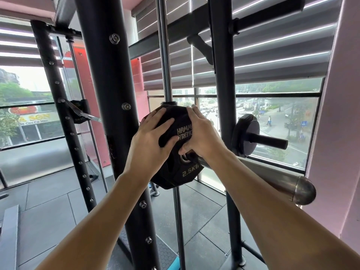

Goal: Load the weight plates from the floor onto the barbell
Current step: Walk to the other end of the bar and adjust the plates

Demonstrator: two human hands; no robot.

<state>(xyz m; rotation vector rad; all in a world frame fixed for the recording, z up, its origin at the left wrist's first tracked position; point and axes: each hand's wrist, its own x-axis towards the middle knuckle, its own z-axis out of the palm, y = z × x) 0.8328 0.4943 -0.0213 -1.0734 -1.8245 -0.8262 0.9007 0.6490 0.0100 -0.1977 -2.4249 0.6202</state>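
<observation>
A black 2.5 kg weight plate (183, 172) sits on the steel barbell sleeve (272, 176), which points toward me and ends in a rounded cap at the lower right. My left hand (152, 141) holds the plate's upper left rim, fingers spread over the edge and thumb across its face. My right hand (200, 135) grips the upper right part, fingers over the top edge and thumb by the centre hole. The plate hangs just in front of a vertical guide rod (165, 55).
A thick black rack upright (115, 94) stands left of the plate. Behind to the right, a storage peg (270, 141) carries another black plate (243, 135). Windows with blinds fill the background. Dark floor tiles (48, 201) lie below; the bar's far end (87, 114) shows at left.
</observation>
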